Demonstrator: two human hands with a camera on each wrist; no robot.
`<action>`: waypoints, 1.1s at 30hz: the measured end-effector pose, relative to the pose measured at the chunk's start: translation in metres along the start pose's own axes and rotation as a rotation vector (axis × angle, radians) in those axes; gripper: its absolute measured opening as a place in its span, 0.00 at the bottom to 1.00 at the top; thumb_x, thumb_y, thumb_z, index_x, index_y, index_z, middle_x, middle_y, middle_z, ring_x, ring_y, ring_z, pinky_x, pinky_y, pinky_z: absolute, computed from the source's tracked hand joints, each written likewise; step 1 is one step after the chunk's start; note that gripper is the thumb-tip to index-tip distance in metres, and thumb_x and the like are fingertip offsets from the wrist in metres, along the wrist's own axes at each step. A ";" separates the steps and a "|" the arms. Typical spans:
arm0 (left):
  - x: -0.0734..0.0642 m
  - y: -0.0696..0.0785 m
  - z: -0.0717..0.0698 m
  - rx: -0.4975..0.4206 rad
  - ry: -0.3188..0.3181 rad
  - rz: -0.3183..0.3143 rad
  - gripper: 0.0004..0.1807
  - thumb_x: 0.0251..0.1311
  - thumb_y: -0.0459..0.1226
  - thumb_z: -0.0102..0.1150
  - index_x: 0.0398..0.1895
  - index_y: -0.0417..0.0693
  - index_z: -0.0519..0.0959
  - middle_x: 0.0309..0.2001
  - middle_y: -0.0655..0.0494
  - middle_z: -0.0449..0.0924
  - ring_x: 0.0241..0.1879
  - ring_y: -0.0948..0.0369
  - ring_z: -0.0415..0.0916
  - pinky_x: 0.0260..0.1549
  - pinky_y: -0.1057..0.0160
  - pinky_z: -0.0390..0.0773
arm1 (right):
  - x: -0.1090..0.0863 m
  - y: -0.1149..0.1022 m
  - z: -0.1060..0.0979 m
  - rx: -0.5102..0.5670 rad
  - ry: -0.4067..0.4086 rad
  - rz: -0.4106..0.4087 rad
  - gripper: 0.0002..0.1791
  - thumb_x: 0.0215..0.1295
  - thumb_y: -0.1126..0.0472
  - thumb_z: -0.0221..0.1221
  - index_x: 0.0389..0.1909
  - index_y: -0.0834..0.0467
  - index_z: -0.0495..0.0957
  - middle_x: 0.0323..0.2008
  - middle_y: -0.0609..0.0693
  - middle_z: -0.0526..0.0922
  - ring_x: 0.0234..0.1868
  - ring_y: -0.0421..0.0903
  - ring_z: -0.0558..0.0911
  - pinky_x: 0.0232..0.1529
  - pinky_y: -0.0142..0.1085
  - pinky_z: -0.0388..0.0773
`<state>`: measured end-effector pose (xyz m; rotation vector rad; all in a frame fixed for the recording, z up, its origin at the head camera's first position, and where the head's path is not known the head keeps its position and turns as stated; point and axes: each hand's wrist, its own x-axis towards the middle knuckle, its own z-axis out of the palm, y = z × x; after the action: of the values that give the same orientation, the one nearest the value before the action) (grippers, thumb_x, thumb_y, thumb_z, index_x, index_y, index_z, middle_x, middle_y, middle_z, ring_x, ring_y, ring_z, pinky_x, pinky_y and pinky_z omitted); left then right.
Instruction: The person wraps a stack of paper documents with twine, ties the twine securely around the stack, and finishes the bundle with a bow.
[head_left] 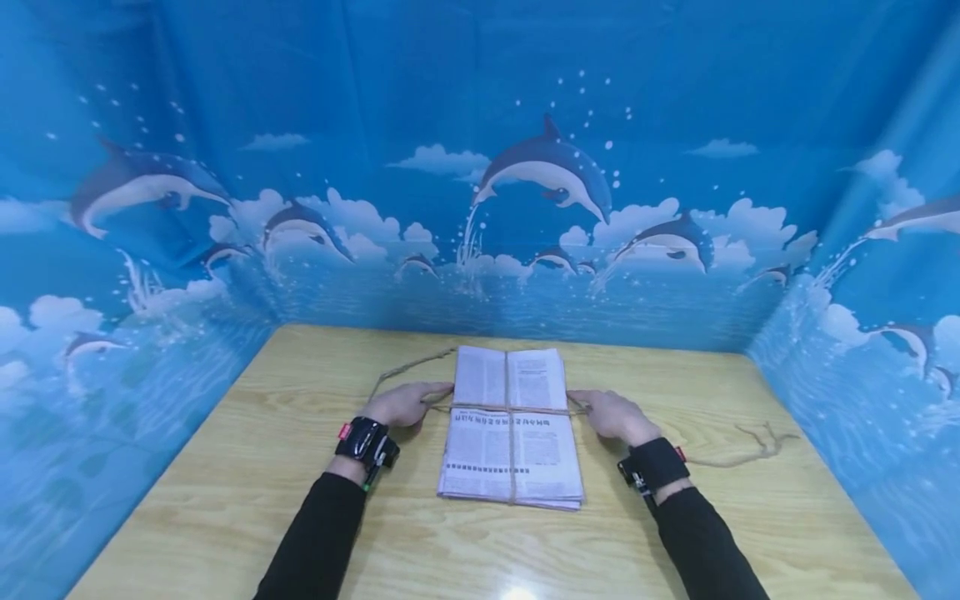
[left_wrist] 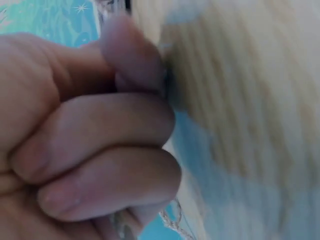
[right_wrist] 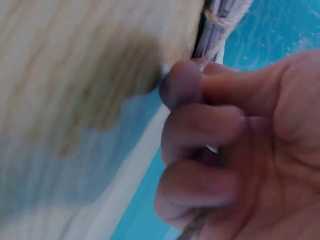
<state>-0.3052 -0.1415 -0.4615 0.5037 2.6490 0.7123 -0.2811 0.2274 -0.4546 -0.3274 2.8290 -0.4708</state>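
A stack of folded newspapers (head_left: 480, 454) lies on the table, with twine (head_left: 512, 458) crossing it lengthwise and widthwise. At the stack's left edge, my left hand (head_left: 401, 406) grips one end of the twine; its fingers are curled in the left wrist view, where a bit of twine (left_wrist: 122, 227) shows below them. My right hand (head_left: 611, 414) grips the other end at the right edge. In the right wrist view the twine (right_wrist: 194, 226) comes out under the curled fingers, and more twine (right_wrist: 217, 21) wraps the stack's side. Whether a knot lies underneath is hidden.
The wooden table (head_left: 300, 500) reaches back to a blue dolphin-print curtain (head_left: 420, 100), which also hangs along both sides. A loose twine tail (head_left: 408, 365) lies behind the left hand. Another tail (head_left: 738, 460) runs rightward past the right wrist.
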 end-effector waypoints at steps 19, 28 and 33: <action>0.006 0.014 0.003 0.009 0.053 0.101 0.15 0.72 0.45 0.49 0.51 0.51 0.82 0.50 0.54 0.83 0.51 0.56 0.78 0.54 0.51 0.76 | 0.002 -0.015 0.004 -0.030 0.151 -0.128 0.12 0.73 0.61 0.52 0.33 0.57 0.84 0.24 0.48 0.79 0.24 0.43 0.72 0.30 0.39 0.70; 0.002 0.017 0.004 -0.001 0.059 0.080 0.18 0.73 0.41 0.47 0.60 0.48 0.77 0.62 0.45 0.76 0.66 0.46 0.69 0.65 0.44 0.66 | 0.001 -0.019 0.002 -0.074 0.095 -0.115 0.12 0.69 0.65 0.52 0.38 0.59 0.85 0.28 0.52 0.82 0.26 0.45 0.75 0.31 0.40 0.73; 0.005 0.016 0.003 -0.008 0.045 0.008 0.22 0.75 0.43 0.43 0.67 0.52 0.71 0.68 0.46 0.70 0.70 0.46 0.63 0.68 0.43 0.61 | 0.007 -0.020 -0.004 -0.080 0.059 -0.101 0.13 0.69 0.65 0.50 0.35 0.57 0.85 0.23 0.50 0.77 0.24 0.45 0.73 0.27 0.37 0.68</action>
<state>-0.3045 -0.1246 -0.4566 0.5026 2.6857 0.7453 -0.2849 0.2079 -0.4458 -0.4820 2.9039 -0.3949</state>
